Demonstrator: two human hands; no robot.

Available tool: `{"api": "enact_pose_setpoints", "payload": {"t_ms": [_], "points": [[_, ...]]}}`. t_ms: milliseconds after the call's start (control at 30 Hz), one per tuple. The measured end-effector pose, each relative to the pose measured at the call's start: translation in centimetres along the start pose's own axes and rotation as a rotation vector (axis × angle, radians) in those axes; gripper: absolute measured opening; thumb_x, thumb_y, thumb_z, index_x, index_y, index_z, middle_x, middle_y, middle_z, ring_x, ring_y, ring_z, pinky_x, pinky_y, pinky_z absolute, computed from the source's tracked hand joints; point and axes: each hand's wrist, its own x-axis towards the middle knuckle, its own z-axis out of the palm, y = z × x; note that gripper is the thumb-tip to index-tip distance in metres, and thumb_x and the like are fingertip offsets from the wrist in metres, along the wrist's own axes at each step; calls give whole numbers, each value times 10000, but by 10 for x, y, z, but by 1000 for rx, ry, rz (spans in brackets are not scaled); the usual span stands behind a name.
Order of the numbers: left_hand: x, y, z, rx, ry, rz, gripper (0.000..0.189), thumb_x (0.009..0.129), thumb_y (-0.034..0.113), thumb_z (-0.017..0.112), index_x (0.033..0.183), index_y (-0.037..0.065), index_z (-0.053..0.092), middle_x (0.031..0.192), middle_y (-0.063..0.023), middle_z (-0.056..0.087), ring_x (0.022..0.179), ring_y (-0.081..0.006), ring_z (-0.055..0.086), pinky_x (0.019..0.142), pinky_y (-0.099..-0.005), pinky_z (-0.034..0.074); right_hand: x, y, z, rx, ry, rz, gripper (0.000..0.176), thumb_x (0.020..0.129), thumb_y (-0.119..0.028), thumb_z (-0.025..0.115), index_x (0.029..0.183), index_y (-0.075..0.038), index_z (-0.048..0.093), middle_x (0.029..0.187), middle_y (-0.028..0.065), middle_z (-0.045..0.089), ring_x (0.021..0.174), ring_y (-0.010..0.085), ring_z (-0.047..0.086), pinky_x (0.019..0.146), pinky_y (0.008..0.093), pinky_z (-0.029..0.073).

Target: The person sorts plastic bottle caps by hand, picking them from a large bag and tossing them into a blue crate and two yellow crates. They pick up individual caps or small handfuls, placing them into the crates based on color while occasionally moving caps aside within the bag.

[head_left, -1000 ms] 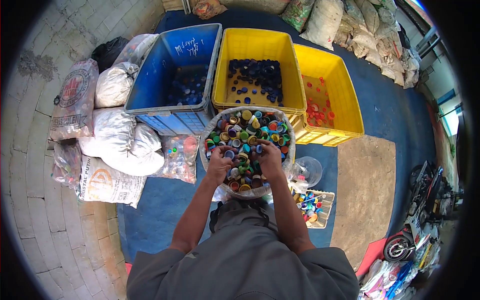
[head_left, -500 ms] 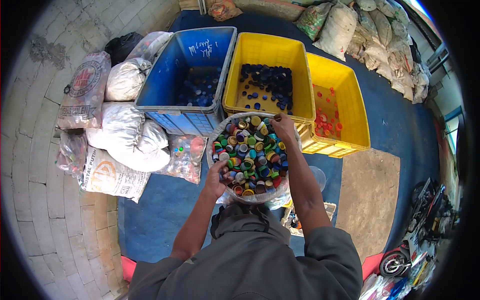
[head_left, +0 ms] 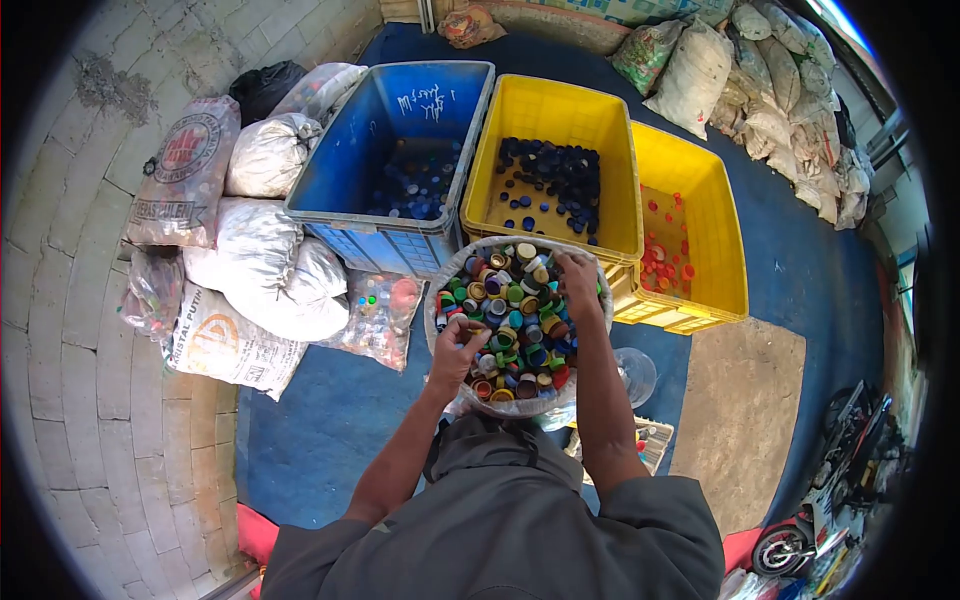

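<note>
A round container lined with a pale sack (head_left: pixel 437 300) is full of bottle caps of many colours (head_left: pixel 512 318), close in front of my body. My left hand (head_left: pixel 458 350) is over its left side, fingers pinched together near a small yellowish thing that I cannot make out clearly. At the right rim my right hand (head_left: pixel 577 280) reaches over the caps with its fingers bent down; its fingertips are partly hidden. Beyond the container stand a blue crate (head_left: pixel 385 235) with bluish and clear caps, a yellow crate (head_left: pixel 618 200) with dark blue caps, and another yellow crate (head_left: pixel 705 200) with red caps.
Filled sacks (head_left: pixel 262 245) are piled at the left, with a clear bag of caps (head_left: pixel 380 318) beside them. More sacks (head_left: pixel 690 78) lie at the upper right. A small basket (head_left: pixel 652 445) and a clear round tub (head_left: pixel 635 375) are right of the container. A motorcycle (head_left: pixel 790 548) stands lower right.
My left hand has risen slightly and moved right, its fingers now closer together. My right hand remains at the right rim. The whole view has shifted slightly.
</note>
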Motion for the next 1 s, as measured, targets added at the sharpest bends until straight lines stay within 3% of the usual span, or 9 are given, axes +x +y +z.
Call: {"api": "enact_pose_setpoints", "payload": {"t_ms": [33, 100, 167, 333, 500, 700, 800, 900, 1000], "points": [[4, 2, 5, 96, -20, 91, 282, 848, 189, 720, 1064, 55, 598, 820, 10, 560, 676, -86, 501, 605, -256, 441, -16, 3, 1, 197, -94, -6, 207, 887, -258, 634, 902, -52, 646, 633, -36, 488, 559, 54, 464, 447, 232, 332], [13, 10, 16, 274, -100, 279, 406, 816, 231, 752, 1149, 42, 618, 870, -26, 580, 718, -123, 510, 673, -256, 444, -56, 5, 1, 353, -199, 125, 187, 905, -262, 615, 890, -76, 634, 706, -32, 536, 594, 48, 488, 480, 214, 361], [13, 27, 31, 442, -216, 350, 412, 811, 186, 754, 1178, 57, 620, 918, -27, 566, 715, -98, 497, 658, -242, 439, -92, 17, 1, 479, -290, 247, 170, 918, -251, 600, 911, -85, 631, 775, -24, 567, 628, 55, 507, 511, 208, 385], [9, 3, 42, 791, -349, 525, 461, 757, 238, 786, 1164, 72, 647, 991, -69, 572, 798, -174, 550, 721, -298, 466, -148, 53, -13, 533, -301, 264, 182, 925, -245, 570, 991, -79, 604, 850, 1, 613, 643, 73, 557, 525, 186, 425], [-10, -5, 47, 592, -443, 308, 380, 771, 212, 758, 1088, 38, 642, 980, -68, 617, 890, -168, 588, 784, -282, 478, -165, 73, -29, 588, -280, 283, 258, 938, -256, 554, 1082, -50, 607, 869, 16, 620, 695, 116, 580, 588, 254, 455], [3, -3, 49, 223, -291, -6, 347, 840, 228, 738, 1081, 38, 575, 844, 7, 548, 642, -67, 522, 586, -243, 454, -163, 68, -29, 742, -113, 343, 259, 931, -268, 583, 1025, -27, 600, 823, 44, 583, 678, 138, 561, 575, 278, 449], [20, 3, 49, -272, -134, -249, 327, 880, 237, 703, 1112, 73, 541, 816, 16, 511, 554, -27, 424, 494, -224, 376, -162, 59, -25, 765, -46, 374, 270, 914, -278, 614, 1016, -29, 610, 760, 39, 567, 664, 142, 554, 572, 276, 446], [26, 10, 42, -398, -26, -320, 316, 884, 226, 696, 1123, 98, 533, 844, 9, 527, 540, -37, 393, 493, -226, 348, -137, 70, -33, 331, -152, 197, 316, 874, -282, 668, 1035, -14, 632, 667, 24, 553, 604, 166, 546, 560, 295, 454], [21, 12, 31, -407, 19, -311, 269, 878, 225, 695, 1090, 118, 570, 819, 21, 536, 558, -43, 407, 508, -231, 348, -120, 52, -13, -562, 47, -336, 311, 840, -260, 693, 1005, 1, 653, 666, 61, 612, 630, 180, 596, 604, 307, 491]]}}
